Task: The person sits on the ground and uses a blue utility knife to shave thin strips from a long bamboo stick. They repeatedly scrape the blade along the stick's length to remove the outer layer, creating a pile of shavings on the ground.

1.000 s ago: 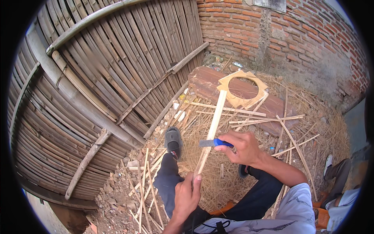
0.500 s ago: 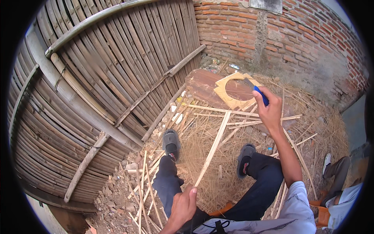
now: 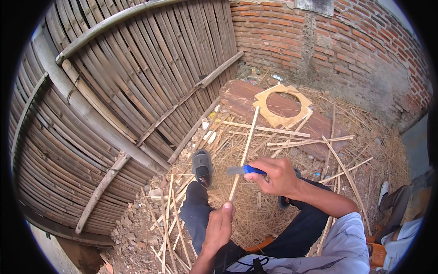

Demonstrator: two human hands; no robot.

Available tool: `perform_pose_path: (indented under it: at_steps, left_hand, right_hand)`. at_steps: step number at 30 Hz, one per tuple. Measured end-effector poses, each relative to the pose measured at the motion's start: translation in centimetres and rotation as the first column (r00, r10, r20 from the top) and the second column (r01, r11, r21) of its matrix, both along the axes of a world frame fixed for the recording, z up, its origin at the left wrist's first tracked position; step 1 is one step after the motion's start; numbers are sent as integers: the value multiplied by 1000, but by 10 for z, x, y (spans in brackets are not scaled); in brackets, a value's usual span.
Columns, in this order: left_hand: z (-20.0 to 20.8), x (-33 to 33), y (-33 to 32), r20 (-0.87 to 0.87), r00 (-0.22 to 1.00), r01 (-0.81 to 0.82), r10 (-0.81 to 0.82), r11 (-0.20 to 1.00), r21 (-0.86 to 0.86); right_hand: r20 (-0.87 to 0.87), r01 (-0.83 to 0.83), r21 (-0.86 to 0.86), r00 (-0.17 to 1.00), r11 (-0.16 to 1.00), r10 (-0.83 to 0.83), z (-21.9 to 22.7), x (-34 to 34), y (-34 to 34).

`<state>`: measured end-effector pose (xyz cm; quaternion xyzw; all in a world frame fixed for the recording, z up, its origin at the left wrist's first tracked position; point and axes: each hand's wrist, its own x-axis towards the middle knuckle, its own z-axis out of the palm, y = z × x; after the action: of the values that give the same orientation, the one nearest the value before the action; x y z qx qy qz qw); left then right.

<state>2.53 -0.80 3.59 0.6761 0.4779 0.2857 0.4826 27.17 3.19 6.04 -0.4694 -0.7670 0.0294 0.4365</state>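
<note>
Head view. Note a narrow pale strip (image 3: 248,141) slanting up and away between the legs, clasped near its lower end by the left hand (image 3: 220,226). Note also a blue-handled knife (image 3: 250,170), gripped in the right hand (image 3: 276,176), with blade lying across the strip above the left thumb; contact impossible to confirm. Guard against a slip toward the left hand or left trouser leg (image 3: 197,208), likely from excess force or a hard knot. Avoid too steep a blade angle: risk of gouging or snapping. Expect wobble with only one end hand-held.
</note>
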Motion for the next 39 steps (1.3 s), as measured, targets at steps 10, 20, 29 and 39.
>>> perform_pose_path:
  at_steps: [10,20,29,39]
  left_hand:
    - [-20,-41,-29,-55,995,83,-88,992,-93]
    - [-24,-30,3,172,985,75,-17,939,-336]
    - [-14,-1,-3,-100,992,-70,78,994,88]
    - [-30,-56,-23,-219,974,-76,65,996,-40]
  right_hand:
    - [-186,558,-5,815,830,-549,35,111,43]
    - [-15,16,-28,1000,999,-16,0,6,1]
    - [137,47,-35,990,998,-42,-9,6,9]
    - [-219,589,-105,772,801,-596,8,146,61]
